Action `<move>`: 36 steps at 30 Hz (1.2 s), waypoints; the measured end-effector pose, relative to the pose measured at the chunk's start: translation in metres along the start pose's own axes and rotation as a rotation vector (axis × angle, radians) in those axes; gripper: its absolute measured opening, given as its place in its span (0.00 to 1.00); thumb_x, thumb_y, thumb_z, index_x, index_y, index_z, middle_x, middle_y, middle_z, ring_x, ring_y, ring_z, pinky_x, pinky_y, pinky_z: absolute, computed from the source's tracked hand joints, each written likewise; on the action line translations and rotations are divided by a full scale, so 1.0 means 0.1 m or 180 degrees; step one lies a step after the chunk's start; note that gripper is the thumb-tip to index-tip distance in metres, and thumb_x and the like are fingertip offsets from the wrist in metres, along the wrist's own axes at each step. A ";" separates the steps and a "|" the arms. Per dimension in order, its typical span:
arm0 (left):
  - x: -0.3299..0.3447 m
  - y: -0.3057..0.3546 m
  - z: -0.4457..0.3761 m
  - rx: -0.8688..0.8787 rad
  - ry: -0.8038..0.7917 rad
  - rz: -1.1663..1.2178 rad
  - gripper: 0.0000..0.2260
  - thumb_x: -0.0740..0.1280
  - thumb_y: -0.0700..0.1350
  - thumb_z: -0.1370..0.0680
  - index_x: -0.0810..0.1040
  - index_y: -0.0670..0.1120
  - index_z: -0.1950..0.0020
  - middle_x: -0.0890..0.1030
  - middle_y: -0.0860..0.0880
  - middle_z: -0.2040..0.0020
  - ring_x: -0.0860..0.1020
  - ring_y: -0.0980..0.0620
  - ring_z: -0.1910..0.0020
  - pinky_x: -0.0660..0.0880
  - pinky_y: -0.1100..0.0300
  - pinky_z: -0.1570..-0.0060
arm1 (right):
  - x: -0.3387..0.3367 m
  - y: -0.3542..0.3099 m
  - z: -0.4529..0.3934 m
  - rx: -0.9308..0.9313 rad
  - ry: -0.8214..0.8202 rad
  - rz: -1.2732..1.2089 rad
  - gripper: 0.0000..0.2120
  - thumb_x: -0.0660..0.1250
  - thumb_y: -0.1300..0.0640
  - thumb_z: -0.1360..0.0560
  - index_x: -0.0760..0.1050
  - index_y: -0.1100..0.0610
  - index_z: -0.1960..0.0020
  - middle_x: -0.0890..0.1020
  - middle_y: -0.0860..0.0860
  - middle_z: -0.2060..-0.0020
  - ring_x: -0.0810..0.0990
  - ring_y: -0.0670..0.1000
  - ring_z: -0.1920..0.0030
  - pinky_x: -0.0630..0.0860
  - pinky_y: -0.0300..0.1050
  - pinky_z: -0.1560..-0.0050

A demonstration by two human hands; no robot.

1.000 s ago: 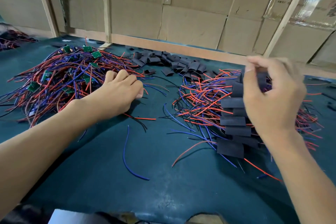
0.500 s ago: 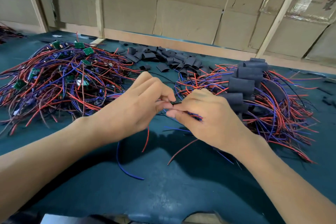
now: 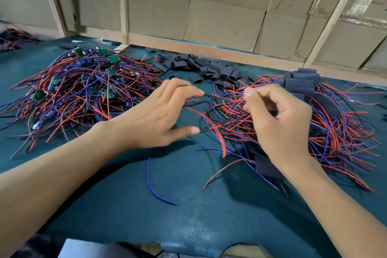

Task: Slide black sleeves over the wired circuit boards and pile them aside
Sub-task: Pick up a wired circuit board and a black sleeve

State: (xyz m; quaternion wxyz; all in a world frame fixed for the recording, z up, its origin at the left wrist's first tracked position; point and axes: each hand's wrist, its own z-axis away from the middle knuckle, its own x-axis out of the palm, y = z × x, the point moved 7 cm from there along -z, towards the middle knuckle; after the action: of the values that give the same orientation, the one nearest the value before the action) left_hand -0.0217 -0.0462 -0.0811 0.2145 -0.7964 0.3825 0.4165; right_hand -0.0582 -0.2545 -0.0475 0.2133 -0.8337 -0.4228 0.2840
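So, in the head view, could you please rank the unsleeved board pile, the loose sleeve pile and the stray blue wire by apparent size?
1. unsleeved board pile, by far the widest spread.
2. loose sleeve pile, a narrower band, though farther from the camera.
3. stray blue wire, one thin strand, despite lying nearest.

Mat: dark green, smooth, faintly sheened, worn pale at lower centre.
Wires: red, blue and black plastic insulation, slightly glossy.
Boards: green, upper left.
Sleeves: matt black, soft-looking tubing, top centre.
Wall: matt brown cardboard behind pale bare-wood battens.
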 end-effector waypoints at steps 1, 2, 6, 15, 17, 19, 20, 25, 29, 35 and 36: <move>0.07 -0.03 0.01 -0.0092 -0.0148 0.0093 0.27 0.68 0.55 0.20 0.66 0.41 0.27 0.73 0.44 0.36 0.73 0.43 0.37 0.70 0.46 0.34 | -0.05 0.00 -0.02 0.0004 0.0143 0.0015 0.11 0.69 0.56 0.20 0.80 0.56 0.60 0.82 0.49 0.67 0.78 0.48 0.66 0.73 0.41 0.61; 0.12 -0.04 0.02 -0.0157 -0.0236 0.0131 0.24 0.68 0.52 0.20 0.68 0.42 0.28 0.76 0.47 0.39 0.74 0.44 0.40 0.71 0.47 0.36 | -0.08 0.00 -0.03 0.0006 0.0244 0.0022 0.11 0.68 0.55 0.19 0.79 0.56 0.60 0.82 0.50 0.67 0.78 0.49 0.66 0.73 0.43 0.61; 0.09 -0.01 0.00 0.0025 0.0039 -0.0292 0.07 0.66 0.47 0.17 0.81 0.46 0.43 0.80 0.52 0.53 0.78 0.45 0.52 0.72 0.51 0.47 | -0.13 0.01 -0.05 0.0050 0.0322 -0.0012 0.09 0.67 0.55 0.20 0.81 0.57 0.56 0.82 0.52 0.66 0.79 0.53 0.65 0.73 0.45 0.63; 0.19 -0.05 0.05 -0.0199 -0.0328 -0.0436 0.09 0.65 0.54 0.18 0.83 0.53 0.44 0.77 0.53 0.54 0.73 0.47 0.49 0.60 0.56 0.48 | -0.12 -0.27 -0.03 -0.1226 0.0311 0.1460 0.13 0.68 0.62 0.23 0.83 0.58 0.40 0.85 0.53 0.50 0.82 0.62 0.51 0.74 0.58 0.47; 0.17 0.01 0.04 -0.0026 -0.0312 -0.0390 0.06 0.66 0.50 0.18 0.82 0.52 0.48 0.75 0.54 0.55 0.72 0.47 0.51 0.63 0.55 0.47 | -0.21 -0.41 0.00 -0.1558 0.0736 0.1766 0.10 0.68 0.60 0.21 0.84 0.57 0.43 0.85 0.53 0.52 0.81 0.63 0.52 0.70 0.57 0.48; 0.14 0.07 0.05 0.0107 -0.0335 -0.0225 0.05 0.66 0.48 0.18 0.80 0.51 0.49 0.74 0.55 0.56 0.71 0.49 0.52 0.64 0.54 0.46 | -0.36 -0.52 0.02 -0.1718 0.1153 0.1757 0.08 0.67 0.59 0.19 0.85 0.57 0.45 0.85 0.53 0.54 0.81 0.63 0.53 0.71 0.59 0.49; 0.13 0.10 0.05 0.0161 -0.0344 -0.0131 0.04 0.66 0.48 0.18 0.80 0.51 0.50 0.73 0.55 0.56 0.70 0.50 0.52 0.63 0.56 0.46 | -0.43 -0.55 0.03 -0.1769 0.1243 0.1625 0.08 0.67 0.60 0.19 0.84 0.58 0.46 0.84 0.53 0.55 0.81 0.62 0.54 0.72 0.59 0.49; 0.08 0.21 0.04 0.0312 -0.0349 0.0101 0.04 0.65 0.46 0.18 0.78 0.50 0.50 0.72 0.55 0.56 0.69 0.52 0.53 0.65 0.53 0.47 | 0.07 -0.49 0.03 -0.1533 -0.0820 0.0981 0.07 0.71 0.56 0.21 0.85 0.58 0.47 0.86 0.48 0.54 0.81 0.54 0.52 0.75 0.48 0.44; 0.06 0.22 0.05 0.0261 -0.0430 0.0301 0.02 0.66 0.46 0.19 0.78 0.50 0.50 0.74 0.55 0.56 0.70 0.52 0.52 0.67 0.49 0.46 | 0.66 0.06 0.33 -0.0808 -0.2900 0.2149 0.18 0.65 0.39 0.21 0.81 0.49 0.38 0.81 0.48 0.50 0.76 0.55 0.45 0.71 0.53 0.41; 0.04 0.16 0.06 -0.0036 -0.0783 0.1257 0.09 0.63 0.46 0.19 0.81 0.50 0.56 0.79 0.54 0.63 0.75 0.51 0.57 0.68 0.54 0.47 | 0.66 0.11 0.32 -0.0684 -0.2687 0.1698 0.19 0.67 0.40 0.21 0.81 0.47 0.35 0.78 0.45 0.56 0.73 0.53 0.50 0.71 0.52 0.43; 0.03 0.11 0.07 -0.0240 -0.0847 0.1592 0.11 0.62 0.47 0.18 0.82 0.49 0.56 0.80 0.53 0.65 0.76 0.50 0.60 0.70 0.55 0.52 | 0.66 0.11 0.33 -0.0671 -0.2659 0.1669 0.22 0.67 0.40 0.21 0.77 0.47 0.30 0.78 0.43 0.58 0.72 0.52 0.51 0.71 0.51 0.43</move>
State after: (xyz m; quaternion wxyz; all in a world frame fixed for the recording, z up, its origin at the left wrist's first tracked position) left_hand -0.0329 -0.0500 -0.0879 0.1235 -0.6231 0.5198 0.5713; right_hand -0.0409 -0.2023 -0.0981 -0.1379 -0.7440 -0.2749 0.5932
